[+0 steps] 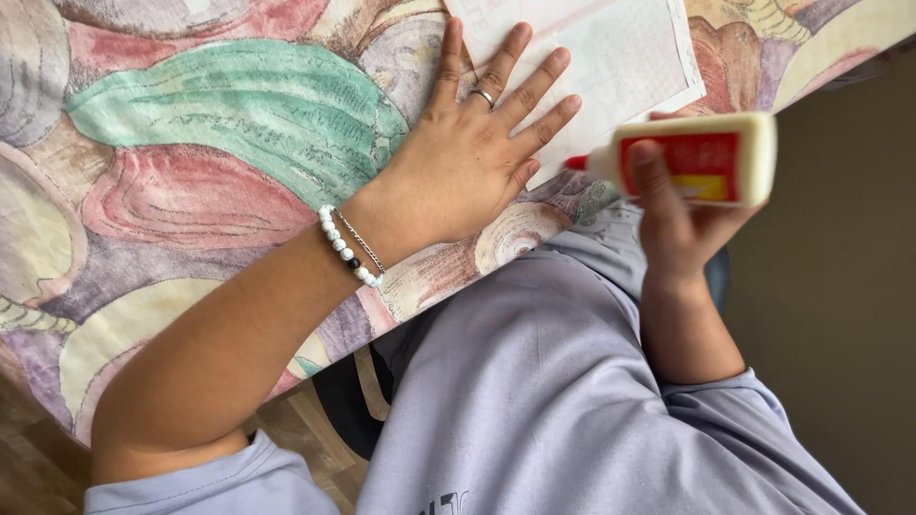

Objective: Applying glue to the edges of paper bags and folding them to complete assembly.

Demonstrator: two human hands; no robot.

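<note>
Pressing flat on the table, the left hand (477, 153) lies palm down w/ all fingers spread wide; fingertips rest on the lower-left part of a white paper sheet (611, 57), heel of the hand on the patterned tablecloth (219, 143); a ring sits on one finger, and a white bead bracelet (345, 250) plus a thin chain circle the wrist. Right hand (682, 224) is wrapped round a glue bottle (697, 160); thumb lies across the red label, other fingers curl behind, so grip is closed on it; bottle is held sideways, off the table edge, just beside the sheet's lower-right corner. Bottle is cream-white plastic w/ red & yellow label; its red nozzle cap points left toward the left hand's little finger, near but not touching it; can't tell how much glue is inside, body is opaque. Sheet looks faintly gridded, runs out of frame at top. Tablecloth shows big pastel shapes: green, pink, purple, cream. Person wears a lilac short-sleeve shirt (534, 401); wood floor (29, 467) shows at lower left.
</note>
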